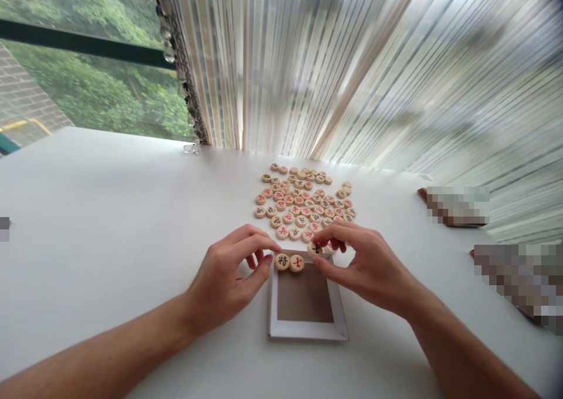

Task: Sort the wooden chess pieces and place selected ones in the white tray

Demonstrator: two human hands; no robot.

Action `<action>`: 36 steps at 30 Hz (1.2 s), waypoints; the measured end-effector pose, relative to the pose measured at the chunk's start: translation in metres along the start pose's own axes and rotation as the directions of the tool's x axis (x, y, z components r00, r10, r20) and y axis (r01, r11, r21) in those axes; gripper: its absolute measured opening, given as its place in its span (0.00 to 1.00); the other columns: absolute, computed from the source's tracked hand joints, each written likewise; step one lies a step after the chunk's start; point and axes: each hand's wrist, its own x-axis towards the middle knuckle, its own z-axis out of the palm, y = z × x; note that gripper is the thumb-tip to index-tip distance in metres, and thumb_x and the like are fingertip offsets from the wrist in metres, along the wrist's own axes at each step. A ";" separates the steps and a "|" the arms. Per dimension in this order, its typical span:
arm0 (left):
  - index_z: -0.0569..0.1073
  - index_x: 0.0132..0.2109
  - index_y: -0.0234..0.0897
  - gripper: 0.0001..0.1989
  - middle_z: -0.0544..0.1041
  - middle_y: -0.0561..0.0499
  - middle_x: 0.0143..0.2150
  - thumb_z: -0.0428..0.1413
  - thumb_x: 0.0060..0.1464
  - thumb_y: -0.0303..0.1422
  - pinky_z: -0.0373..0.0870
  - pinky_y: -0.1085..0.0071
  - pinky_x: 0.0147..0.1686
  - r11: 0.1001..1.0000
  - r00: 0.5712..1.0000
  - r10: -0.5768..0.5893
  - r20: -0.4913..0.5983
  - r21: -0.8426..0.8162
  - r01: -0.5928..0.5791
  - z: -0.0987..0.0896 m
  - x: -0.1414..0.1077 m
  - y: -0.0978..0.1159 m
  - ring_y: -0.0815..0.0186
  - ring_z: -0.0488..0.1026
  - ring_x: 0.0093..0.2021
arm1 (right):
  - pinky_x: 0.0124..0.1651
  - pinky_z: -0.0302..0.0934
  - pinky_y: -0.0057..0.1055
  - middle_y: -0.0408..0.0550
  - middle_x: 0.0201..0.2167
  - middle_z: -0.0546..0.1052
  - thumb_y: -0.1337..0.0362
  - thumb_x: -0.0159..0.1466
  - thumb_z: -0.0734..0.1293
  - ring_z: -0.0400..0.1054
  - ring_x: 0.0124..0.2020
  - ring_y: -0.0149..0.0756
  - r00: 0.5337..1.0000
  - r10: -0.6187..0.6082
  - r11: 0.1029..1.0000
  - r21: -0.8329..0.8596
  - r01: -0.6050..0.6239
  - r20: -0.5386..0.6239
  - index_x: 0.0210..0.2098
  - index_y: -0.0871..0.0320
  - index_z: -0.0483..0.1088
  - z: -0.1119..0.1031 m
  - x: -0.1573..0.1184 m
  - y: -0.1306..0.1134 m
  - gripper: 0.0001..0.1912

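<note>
Out across a broad white table, smooth and pale, softly sheened toward the far edge, and on to a busy cluster of round game pieces, packed close just beyond the box, some marked in red, some in black, a few plain on top. Straight down into that box now: shallow, white-rimmed, brown-floored, and at its far-left corner a black-marked piece and a red-marked piece, side by side, touching. Over to the right hand, with a dark-inked piece pinched between thumb and index finger, right there by the far-right corner! Across to the left hand, thumb and index finger parted, fingertips close by the black-marked piece; touching or not, hard to tell. Up behind, a tall string curtain, striped in white and beige, with a dark, rough trim down its left side and a clear ornament near its foot. Off left, outside, green trees, a dark bar and grey brickwork. Away right, two brownish objects, too blocked out to identify.
</note>
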 end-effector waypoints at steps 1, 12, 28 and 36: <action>0.80 0.44 0.36 0.10 0.79 0.49 0.41 0.56 0.62 0.20 0.74 0.76 0.34 1.000 1.000 -0.003 0.002 0.001 0.003 0.000 0.000 0.000 0.72 0.76 0.34 | 0.37 0.64 0.32 0.46 0.33 0.79 0.65 0.63 0.73 0.70 0.33 0.36 1.000 0.002 1.000 -0.008 -0.002 0.028 0.39 0.55 0.78 -0.003 -0.001 0.001 0.04; 0.79 0.44 0.37 0.10 0.80 0.48 0.41 0.56 0.62 0.21 0.75 0.74 0.36 1.000 1.000 -0.011 0.008 0.018 0.010 0.001 -0.001 -0.002 0.69 0.77 0.35 | 0.39 0.63 0.32 0.47 0.33 0.78 0.70 0.65 0.71 0.71 0.34 0.37 0.972 0.004 0.995 -0.094 0.019 0.237 0.38 0.56 0.77 -0.002 -0.008 -0.004 0.03; 0.79 0.44 0.37 0.10 0.79 0.49 0.42 0.56 0.63 0.20 0.75 0.75 0.36 1.000 1.000 -0.019 0.022 0.018 0.019 0.002 -0.001 -0.002 0.70 0.78 0.36 | 0.40 0.63 0.35 0.50 0.34 0.80 0.69 0.66 0.73 0.73 0.36 0.41 0.961 0.016 0.976 -0.215 0.045 0.275 0.41 0.58 0.83 0.004 -0.008 -0.005 0.06; 0.80 0.44 0.38 0.11 0.80 0.50 0.42 0.56 0.62 0.20 0.76 0.75 0.37 0.999 1.000 -0.024 0.018 0.026 0.023 0.003 -0.001 -0.001 0.70 0.78 0.36 | 0.40 0.65 0.35 0.49 0.34 0.80 0.69 0.66 0.73 0.73 0.35 0.40 0.967 0.003 0.973 -0.223 0.056 0.254 0.42 0.58 0.83 0.008 -0.008 -0.004 0.06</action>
